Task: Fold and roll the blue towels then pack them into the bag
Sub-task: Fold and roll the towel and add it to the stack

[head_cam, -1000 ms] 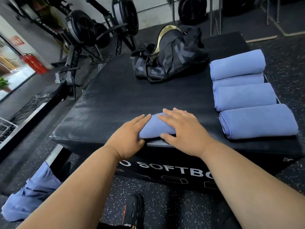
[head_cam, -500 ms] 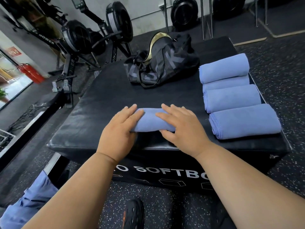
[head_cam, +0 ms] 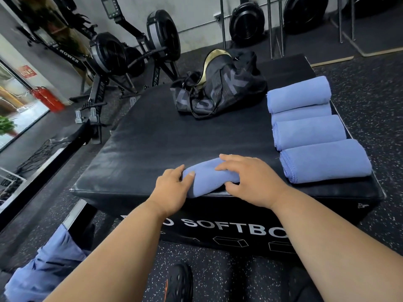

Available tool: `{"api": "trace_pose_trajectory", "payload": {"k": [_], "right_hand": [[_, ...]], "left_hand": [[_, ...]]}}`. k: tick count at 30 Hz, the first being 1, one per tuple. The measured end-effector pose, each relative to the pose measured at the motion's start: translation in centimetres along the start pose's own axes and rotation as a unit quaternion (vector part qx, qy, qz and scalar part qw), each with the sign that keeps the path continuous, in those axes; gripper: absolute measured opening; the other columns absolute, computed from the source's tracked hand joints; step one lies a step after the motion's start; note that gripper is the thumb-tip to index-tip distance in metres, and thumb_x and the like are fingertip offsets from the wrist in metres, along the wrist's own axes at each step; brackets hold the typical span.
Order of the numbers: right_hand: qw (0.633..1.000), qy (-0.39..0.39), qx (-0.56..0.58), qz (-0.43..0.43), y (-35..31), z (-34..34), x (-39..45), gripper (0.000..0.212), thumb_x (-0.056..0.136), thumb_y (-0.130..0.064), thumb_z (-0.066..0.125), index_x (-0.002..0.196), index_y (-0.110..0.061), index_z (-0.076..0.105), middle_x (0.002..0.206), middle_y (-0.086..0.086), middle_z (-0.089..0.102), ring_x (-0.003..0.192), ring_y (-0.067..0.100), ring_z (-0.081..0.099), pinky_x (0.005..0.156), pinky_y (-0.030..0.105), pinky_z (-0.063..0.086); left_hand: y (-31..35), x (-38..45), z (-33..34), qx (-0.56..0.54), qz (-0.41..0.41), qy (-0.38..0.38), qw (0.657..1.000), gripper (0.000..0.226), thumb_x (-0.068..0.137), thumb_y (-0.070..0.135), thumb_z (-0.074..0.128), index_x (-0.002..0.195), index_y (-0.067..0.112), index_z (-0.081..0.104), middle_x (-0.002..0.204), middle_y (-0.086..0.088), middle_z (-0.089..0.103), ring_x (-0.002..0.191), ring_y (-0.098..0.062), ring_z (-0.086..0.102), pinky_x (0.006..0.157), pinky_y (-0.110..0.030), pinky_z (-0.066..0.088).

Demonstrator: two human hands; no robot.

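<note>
Fifth soft blue towel roll sits at the near edge of the black padded box, left hand and right hand gripping its ends, four finished blue rolls stacked right, black duffel bag unpacked so far, looks about half done.

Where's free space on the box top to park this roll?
Bare patch mid-box, between the duffel bag, the left edge of the soft box and both hands' towel roll. The right side is crowded with four rolled towels.
</note>
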State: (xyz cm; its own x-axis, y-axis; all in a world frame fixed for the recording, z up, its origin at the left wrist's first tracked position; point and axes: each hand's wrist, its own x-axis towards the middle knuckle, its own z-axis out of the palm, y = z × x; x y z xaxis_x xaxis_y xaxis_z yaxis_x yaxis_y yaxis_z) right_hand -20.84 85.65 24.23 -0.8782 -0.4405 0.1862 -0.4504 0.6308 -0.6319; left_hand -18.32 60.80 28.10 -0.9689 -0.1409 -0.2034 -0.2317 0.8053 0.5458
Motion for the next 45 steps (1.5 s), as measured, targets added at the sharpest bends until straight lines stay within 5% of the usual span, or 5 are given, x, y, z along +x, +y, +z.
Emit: {"api": "trace_pose_trajectory", "payload": {"k": [12, 18, 31, 41, 45], "right_hand": [[0.999, -0.026, -0.005, 0.038, -0.7, -1.3, -0.9, 0.048, 0.091, -0.033, 0.066, 0.136, -0.048, 0.063, 0.163, -0.026, 0.038, 0.142, 0.005, 0.044, 0.122, 0.029, 0.026], [0.998, -0.033, 0.012, 0.053, -1.2, -1.5, -1.3, 0.042, 0.096, -0.038, 0.061, 0.138, -0.046, 0.063, 0.165, -0.025, 0.035, 0.145, 0.007, 0.040, 0.123, 0.029, 0.024], [0.985, 0.074, 0.097, 0.119, -2.4, -1.7, -1.9, 0.027, 0.101, -0.041, 0.058, 0.128, -0.040, 0.064, 0.149, -0.021, 0.049, 0.124, 0.008, 0.057, 0.106, 0.030, 0.044], [0.807, 0.136, 0.505, 0.274, -3.6, -5.9, -3.5, 0.034, 0.098, -0.054, 0.063, 0.125, -0.033, 0.058, 0.118, -0.004, 0.070, 0.088, 0.025, 0.079, 0.086, 0.044, 0.064], [0.843, 0.234, 0.439, 0.206, -1.9, -7.0, -4.2, 0.028, 0.098, -0.032, 0.068, 0.123, -0.040, 0.059, 0.092, -0.004, 0.076, 0.088, 0.008, 0.072, 0.081, 0.043, 0.062]], "left_hand": [[2.2, 2.9, -1.3, 0.161, -0.027, -0.073, 0.984, 0.044, 0.094, 0.057, 0.053, 0.128, 0.031, 0.063, 0.125, 0.003, 0.052, 0.129, -0.029, 0.045, 0.109, -0.041, 0.041], [1.9, 1.4, -1.2, -0.020, -0.011, 0.001, 1.000, 0.023, 0.096, 0.042, 0.066, 0.099, 0.020, 0.059, 0.092, 0.004, 0.067, 0.080, -0.013, 0.059, 0.067, -0.031, 0.043], [2.3, -1.4, 0.2, -0.469, -0.033, 0.038, 0.882, 0.038, 0.098, 0.019, 0.073, 0.134, 0.019, 0.060, 0.124, -0.003, 0.073, 0.105, -0.019, 0.072, 0.083, -0.035, 0.056], [8.4, -1.9, -1.4, -0.532, 0.041, -0.059, 0.844, 0.049, 0.082, 0.017, 0.078, 0.128, 0.015, 0.063, 0.120, -0.003, 0.078, 0.108, -0.016, 0.075, 0.078, -0.027, 0.060], [9.5, -0.7, 0.2, -0.474, 0.034, -0.063, 0.878, 0.043, 0.087, 0.014, 0.079, 0.126, 0.005, 0.065, 0.103, -0.003, 0.078, 0.085, -0.015, 0.072, 0.071, -0.029, 0.056]]}}
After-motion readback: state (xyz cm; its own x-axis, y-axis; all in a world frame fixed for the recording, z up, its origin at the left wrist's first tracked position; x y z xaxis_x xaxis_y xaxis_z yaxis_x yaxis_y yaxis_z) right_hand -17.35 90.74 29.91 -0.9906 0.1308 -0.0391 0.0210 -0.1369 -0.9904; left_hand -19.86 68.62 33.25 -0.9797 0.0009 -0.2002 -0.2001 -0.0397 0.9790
